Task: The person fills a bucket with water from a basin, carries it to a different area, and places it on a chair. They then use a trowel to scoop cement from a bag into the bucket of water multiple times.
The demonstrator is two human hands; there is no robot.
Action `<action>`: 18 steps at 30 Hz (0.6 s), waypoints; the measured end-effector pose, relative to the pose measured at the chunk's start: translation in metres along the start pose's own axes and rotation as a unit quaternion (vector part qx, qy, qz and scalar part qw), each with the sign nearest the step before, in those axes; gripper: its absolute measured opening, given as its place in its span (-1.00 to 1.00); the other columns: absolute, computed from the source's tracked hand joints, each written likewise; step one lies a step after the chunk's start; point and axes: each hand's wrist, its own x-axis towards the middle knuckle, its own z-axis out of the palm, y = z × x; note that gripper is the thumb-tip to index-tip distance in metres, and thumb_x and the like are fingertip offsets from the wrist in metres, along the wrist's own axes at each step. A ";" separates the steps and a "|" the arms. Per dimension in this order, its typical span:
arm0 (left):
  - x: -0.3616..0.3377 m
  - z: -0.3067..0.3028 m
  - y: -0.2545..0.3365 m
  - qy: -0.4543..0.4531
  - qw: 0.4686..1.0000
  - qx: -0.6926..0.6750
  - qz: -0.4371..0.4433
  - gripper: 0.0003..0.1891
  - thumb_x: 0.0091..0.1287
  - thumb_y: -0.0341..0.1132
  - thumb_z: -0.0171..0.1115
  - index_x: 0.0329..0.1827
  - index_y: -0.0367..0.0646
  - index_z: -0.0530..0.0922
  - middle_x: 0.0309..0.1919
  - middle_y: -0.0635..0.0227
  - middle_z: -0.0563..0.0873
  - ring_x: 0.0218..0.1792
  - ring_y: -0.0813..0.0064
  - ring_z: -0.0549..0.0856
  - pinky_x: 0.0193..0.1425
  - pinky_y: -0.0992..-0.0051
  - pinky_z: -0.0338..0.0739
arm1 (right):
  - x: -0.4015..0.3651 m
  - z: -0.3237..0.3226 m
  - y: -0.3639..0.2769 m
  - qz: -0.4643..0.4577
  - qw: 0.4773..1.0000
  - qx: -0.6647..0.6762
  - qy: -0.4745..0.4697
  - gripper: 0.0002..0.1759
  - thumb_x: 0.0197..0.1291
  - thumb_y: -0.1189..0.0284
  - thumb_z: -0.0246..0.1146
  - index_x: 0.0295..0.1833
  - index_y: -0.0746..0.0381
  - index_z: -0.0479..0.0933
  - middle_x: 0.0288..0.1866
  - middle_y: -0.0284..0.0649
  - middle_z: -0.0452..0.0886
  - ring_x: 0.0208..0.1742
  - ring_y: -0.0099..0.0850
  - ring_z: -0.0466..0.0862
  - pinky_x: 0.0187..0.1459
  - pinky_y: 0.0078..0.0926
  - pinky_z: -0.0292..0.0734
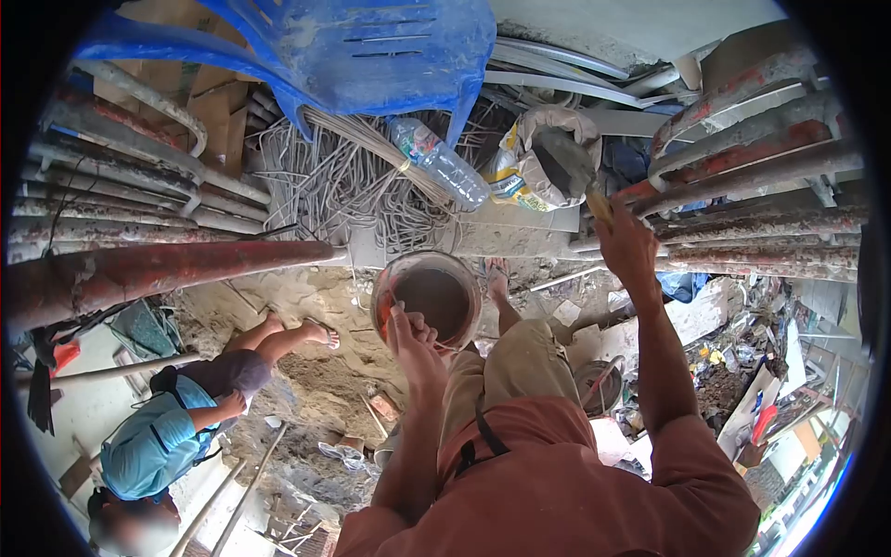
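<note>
My right hand (627, 243) is closed round the wooden handle of a trowel (568, 165). The trowel's blade is at the mouth of an open paper bag (527, 192) with grey material inside. Lower and to the left, my left hand (415, 342) has its fingers curled at the near left rim of a round bucket (475, 288). Something thin and red-orange shows beside those fingers, too small to name. Grey matter lies in the bucket. A clear plastic bottle (441, 165) lies left of the bag, on bundled metal rods (343, 190).
A blue plastic chair (380, 56) stands at the top. Stacked metal pipes (121, 186) flank the left, more pipes (770, 200) the right. A person in a blue shirt (162, 432) is at lower left. Rubble (733, 357) covers the ground at right.
</note>
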 end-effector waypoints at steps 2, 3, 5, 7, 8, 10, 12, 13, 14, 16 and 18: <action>0.003 -0.001 0.011 0.027 0.999 0.017 -0.005 -0.71 0.50 -0.08 -0.02 0.05 -0.07 0.43 -0.52 0.60 0.27 -0.53 0.74 0.17 -0.39 0.61 0.15 | 0.027 0.019 0.000 0.017 0.998 -0.047 -0.034 -0.65 0.19 0.29 0.25 0.00 0.24 0.40 -0.30 0.05 0.65 -0.22 -0.03 0.71 -0.26 -0.14 0.60; 0.006 -0.004 0.014 0.030 0.999 0.013 0.005 -0.71 0.49 -0.12 0.01 0.06 -0.12 0.45 -0.52 0.60 0.26 -0.54 0.75 0.15 -0.44 0.63 0.10 | 0.036 0.029 0.001 0.029 0.993 -0.095 -0.067 -0.66 0.17 0.32 0.26 -0.01 0.25 0.40 -0.30 0.05 0.65 -0.23 -0.04 0.71 -0.28 -0.14 0.62; 0.010 -0.006 0.018 0.031 0.999 0.007 0.023 -0.69 0.48 -0.21 0.02 0.14 -0.22 0.46 -0.52 0.61 0.24 -0.56 0.78 0.12 -0.49 0.66 0.04 | 0.037 0.051 0.002 0.024 0.991 -0.110 -0.069 -0.65 0.17 0.35 0.24 0.01 0.27 0.38 -0.30 0.06 0.65 -0.22 -0.03 0.71 -0.29 -0.13 0.63; 0.013 -0.005 0.022 0.032 0.999 0.009 0.043 -0.68 0.47 -0.25 0.01 0.17 -0.23 0.45 -0.52 0.61 0.24 -0.55 0.78 0.13 -0.48 0.66 0.05 | 0.036 0.082 0.005 0.027 0.989 -0.126 -0.066 -0.65 0.16 0.44 0.16 0.05 0.32 0.35 -0.28 0.10 0.65 -0.20 0.00 0.71 -0.27 -0.09 0.63; 0.016 -0.001 0.025 0.025 0.998 0.010 0.061 -0.67 0.46 -0.29 0.00 0.20 -0.25 0.44 -0.52 0.62 0.23 -0.54 0.77 0.14 -0.46 0.65 0.06 | 0.041 0.097 0.004 0.028 0.990 -0.122 -0.064 -0.65 0.16 0.44 0.16 0.05 0.32 0.35 -0.28 0.10 0.65 -0.20 0.00 0.71 -0.27 -0.09 0.63; 0.016 0.008 0.038 0.037 0.997 0.012 0.062 -0.67 0.45 -0.33 -0.02 0.21 -0.25 0.44 -0.52 0.62 0.23 -0.54 0.77 0.15 -0.45 0.64 0.07 | 0.047 0.115 0.014 0.048 0.990 -0.122 -0.050 -0.65 0.16 0.47 0.12 0.07 0.35 0.34 -0.29 0.10 0.65 -0.21 0.00 0.72 -0.25 -0.09 0.63; 0.023 0.013 0.045 0.035 0.998 0.020 0.053 -0.68 0.44 -0.36 -0.03 0.21 -0.25 0.44 -0.52 0.63 0.23 -0.53 0.76 0.16 -0.43 0.63 0.09 | 0.056 0.101 0.005 0.107 0.985 -0.102 -0.093 -0.68 0.20 0.41 0.16 0.04 0.24 0.35 -0.17 0.06 0.67 -0.14 0.04 0.69 -0.15 0.00 0.58; 0.028 0.013 0.047 0.025 0.998 0.008 0.065 -0.69 0.44 -0.38 -0.03 0.18 -0.25 0.45 -0.52 0.63 0.23 -0.52 0.76 0.17 -0.42 0.63 0.10 | 0.061 0.100 0.005 0.108 0.984 -0.096 -0.104 -0.69 0.20 0.40 0.15 0.03 0.25 0.34 -0.20 0.07 0.67 -0.16 0.04 0.70 -0.15 -0.01 0.58; 0.032 0.014 0.049 0.016 0.997 -0.007 0.081 -0.71 0.43 -0.39 -0.03 0.16 -0.24 0.46 -0.52 0.64 0.23 -0.52 0.75 0.18 -0.40 0.62 0.10 | 0.068 0.099 0.007 0.107 0.984 -0.088 -0.112 -0.70 0.20 0.39 0.14 0.01 0.26 0.34 -0.23 0.07 0.67 -0.19 0.03 0.71 -0.16 -0.01 0.59; 0.039 0.023 0.049 -0.001 0.997 -0.031 0.074 -0.76 0.43 -0.40 -0.03 0.09 -0.22 0.49 -0.53 0.65 0.23 -0.52 0.76 0.19 -0.41 0.61 0.10 | 0.084 0.134 0.019 0.093 0.984 -0.102 -0.110 -0.69 0.20 0.38 0.14 0.01 0.26 0.34 -0.26 0.08 0.67 -0.22 0.03 0.71 -0.17 -0.01 0.59; 0.046 0.030 0.049 -0.006 0.997 -0.023 0.070 -0.80 0.42 -0.43 -0.02 0.02 -0.20 0.50 -0.54 0.65 0.23 -0.53 0.77 0.18 -0.42 0.62 0.09 | 0.095 0.152 0.034 0.074 0.985 -0.112 -0.109 -0.69 0.21 0.37 0.14 0.02 0.26 0.33 -0.28 0.09 0.67 -0.24 0.03 0.71 -0.19 -0.01 0.59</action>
